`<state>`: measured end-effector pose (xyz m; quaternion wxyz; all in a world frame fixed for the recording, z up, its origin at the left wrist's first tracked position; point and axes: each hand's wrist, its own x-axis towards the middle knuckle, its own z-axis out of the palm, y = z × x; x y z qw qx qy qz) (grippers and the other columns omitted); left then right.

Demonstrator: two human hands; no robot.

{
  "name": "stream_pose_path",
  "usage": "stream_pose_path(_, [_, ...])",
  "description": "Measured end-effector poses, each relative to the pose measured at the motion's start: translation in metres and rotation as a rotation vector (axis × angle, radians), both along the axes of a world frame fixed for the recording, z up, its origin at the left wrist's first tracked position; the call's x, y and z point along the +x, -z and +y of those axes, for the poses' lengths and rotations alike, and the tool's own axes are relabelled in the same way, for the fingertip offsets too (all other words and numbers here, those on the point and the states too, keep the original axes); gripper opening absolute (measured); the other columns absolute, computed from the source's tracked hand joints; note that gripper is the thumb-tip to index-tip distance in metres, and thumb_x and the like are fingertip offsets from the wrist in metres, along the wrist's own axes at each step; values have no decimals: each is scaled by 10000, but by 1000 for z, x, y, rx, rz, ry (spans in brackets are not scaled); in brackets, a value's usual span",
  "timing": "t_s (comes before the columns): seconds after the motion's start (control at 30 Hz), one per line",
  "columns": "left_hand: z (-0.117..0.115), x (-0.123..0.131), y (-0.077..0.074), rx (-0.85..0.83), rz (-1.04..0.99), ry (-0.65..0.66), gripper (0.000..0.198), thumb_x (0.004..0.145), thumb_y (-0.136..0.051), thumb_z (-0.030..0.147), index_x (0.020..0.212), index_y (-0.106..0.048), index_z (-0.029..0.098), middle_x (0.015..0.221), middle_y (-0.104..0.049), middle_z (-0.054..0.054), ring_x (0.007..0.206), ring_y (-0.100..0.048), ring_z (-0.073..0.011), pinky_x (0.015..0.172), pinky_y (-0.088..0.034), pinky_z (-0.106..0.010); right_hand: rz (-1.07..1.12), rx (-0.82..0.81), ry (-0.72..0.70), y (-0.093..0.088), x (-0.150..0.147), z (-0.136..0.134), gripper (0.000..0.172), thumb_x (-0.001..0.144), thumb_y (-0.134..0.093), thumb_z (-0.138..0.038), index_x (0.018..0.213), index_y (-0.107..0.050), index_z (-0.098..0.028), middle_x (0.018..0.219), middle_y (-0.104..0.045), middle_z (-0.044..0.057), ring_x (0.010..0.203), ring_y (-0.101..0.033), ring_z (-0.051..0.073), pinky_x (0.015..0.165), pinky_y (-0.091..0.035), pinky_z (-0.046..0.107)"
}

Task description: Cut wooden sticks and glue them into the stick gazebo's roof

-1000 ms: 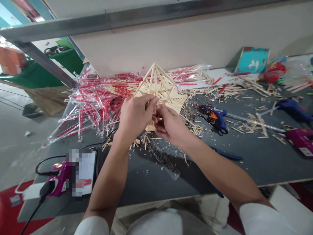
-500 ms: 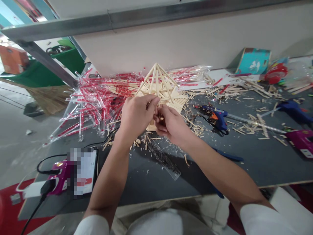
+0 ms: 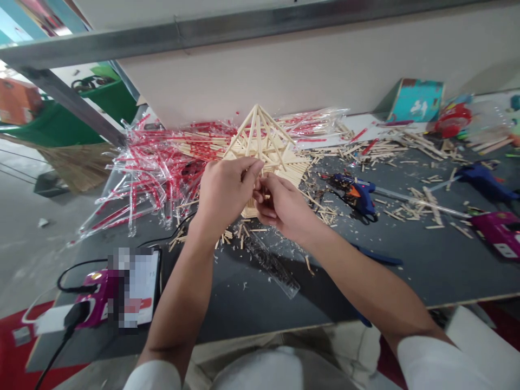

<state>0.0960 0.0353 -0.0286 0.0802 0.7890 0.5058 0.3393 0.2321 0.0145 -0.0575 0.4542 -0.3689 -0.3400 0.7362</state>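
Observation:
A pyramid-shaped model of pale wooden sticks (image 3: 264, 138) stands on the grey table (image 3: 426, 265), near its far side. My left hand (image 3: 225, 189) and my right hand (image 3: 280, 206) meet at the model's near face, fingertips pinched together on a small wooden stick piece. Both hands cover the model's lower front. A clear plastic ruler (image 3: 272, 265) lies on the table just below my hands.
A heap of red-and-clear wrappers (image 3: 154, 168) lies to the left. A blue glue gun (image 3: 357, 195) and blue pliers (image 3: 376, 257) lie to the right, among scattered stick offcuts. A phone (image 3: 140, 284) and a magenta device (image 3: 95, 298) sit near left. A teal box (image 3: 418, 100) stands at the back right.

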Motion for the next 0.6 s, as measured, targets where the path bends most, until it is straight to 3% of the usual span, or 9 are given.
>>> stream_pose_path(0.3, [-1, -1, -2, -22, 6, -2, 373, 1002, -572, 265, 637, -603, 199, 541, -539, 24, 529, -425, -113, 576, -346, -301, -22, -6, 17, 2, -3, 0, 235, 973, -545, -359, 795, -452, -236, 619, -427, -84, 413, -227, 41, 388, -181, 224])
stream_pose_path(0.6, [-1, -1, 0, -33, -4, 1, 380, 1008, -567, 274, 636, -590, 198, 560, -554, 25, 525, -410, -110, 586, -341, -302, -11, -10, 28, -2, -3, -2, 235, 974, -505, -274, 751, -449, -225, 612, -435, -78, 397, -243, 37, 382, -175, 228])
